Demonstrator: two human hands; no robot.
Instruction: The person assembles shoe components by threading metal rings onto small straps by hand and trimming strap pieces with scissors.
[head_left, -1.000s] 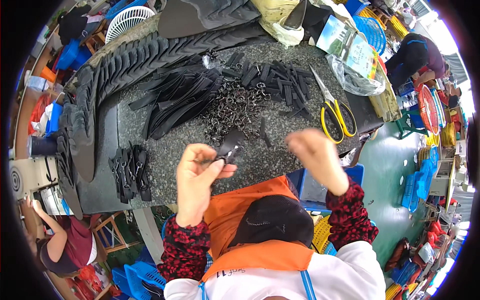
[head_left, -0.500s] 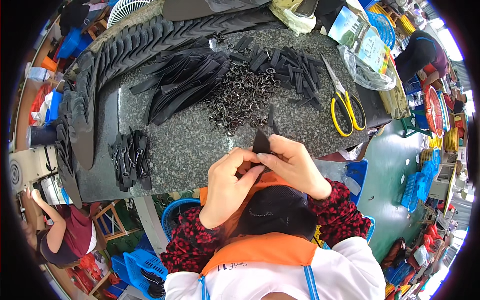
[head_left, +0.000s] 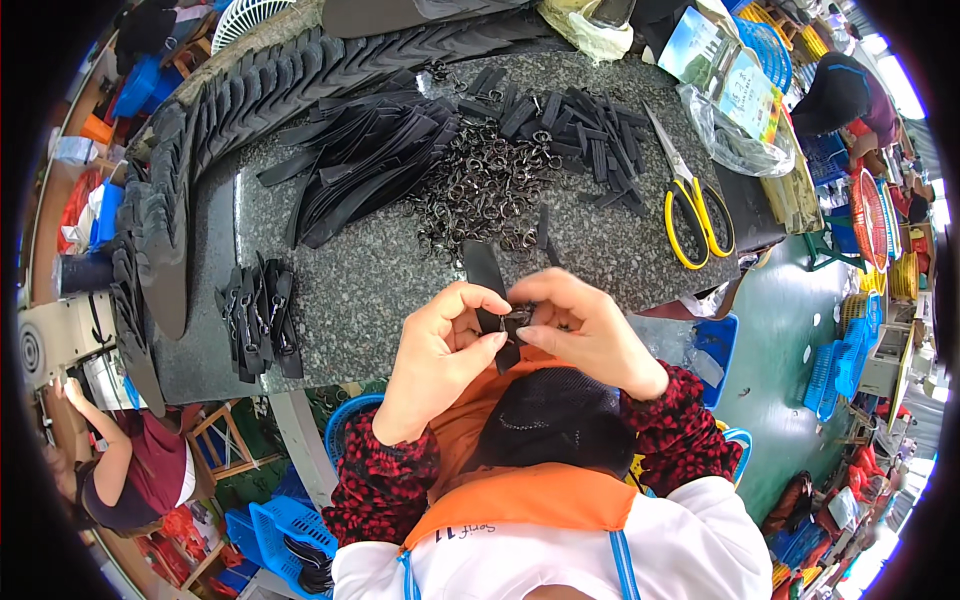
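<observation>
In front of my body, just over the table's near edge, my left hand (head_left: pixel 432 355) pinches a black strap (head_left: pixel 485 272) whose far end points away from me. My right hand (head_left: pixel 590 338) is closed on a small dark metal hook (head_left: pixel 521 314) against the strap's side; the fingers partly cover it. Beyond the hands lies a heap of dark metal snap hooks (head_left: pixel 485 190). Long black strips (head_left: pixel 370 160) are piled to its left, short black strips (head_left: pixel 600 145) to its right. Several straps with hooks attached (head_left: pixel 258 318) lie together at the table's left.
Yellow-handled scissors (head_left: pixel 690 205) lie at the right of the speckled stone table (head_left: pixel 370 310). Overlapping dark curved pieces (head_left: pixel 240 110) line its far left edge. A plastic bag (head_left: pixel 735 140) sits at the far right corner. Another person (head_left: pixel 140 455) works at the left.
The strap has turned and shifted left in my left hand, with more of its length showing. My right hand has moved off the strap's face, and a metal hook now shows between the hands.
</observation>
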